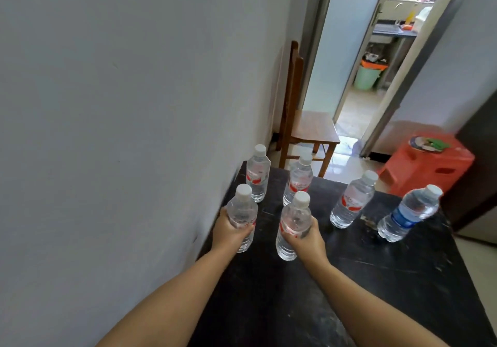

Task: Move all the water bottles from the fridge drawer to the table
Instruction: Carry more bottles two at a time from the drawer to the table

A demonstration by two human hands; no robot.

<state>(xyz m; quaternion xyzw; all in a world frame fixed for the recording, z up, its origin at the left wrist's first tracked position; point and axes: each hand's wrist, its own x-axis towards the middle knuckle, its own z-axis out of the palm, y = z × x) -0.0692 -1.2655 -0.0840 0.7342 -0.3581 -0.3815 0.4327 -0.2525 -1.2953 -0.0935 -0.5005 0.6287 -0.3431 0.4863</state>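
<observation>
Black table (390, 279) below — left hand (228, 232) and right hand (309, 240) each grip a bottle; next, set both down upright ahead.

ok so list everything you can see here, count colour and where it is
red-label water bottles: 5, clear with white caps; three stand on the table, two are held in the hands
blue-label water bottle: 1, clear with white cap, at the table's right edge
table: 1, black, against the wall
chair: 1, brown wood, beyond the table by the wall
stool: 1, red plastic, on the floor to the right, with a plate on top
bin: 1, green, through the doorway
left hand: 1, gripping a bottle near the wall
right hand: 1, gripping a bottle mid-table
</observation>
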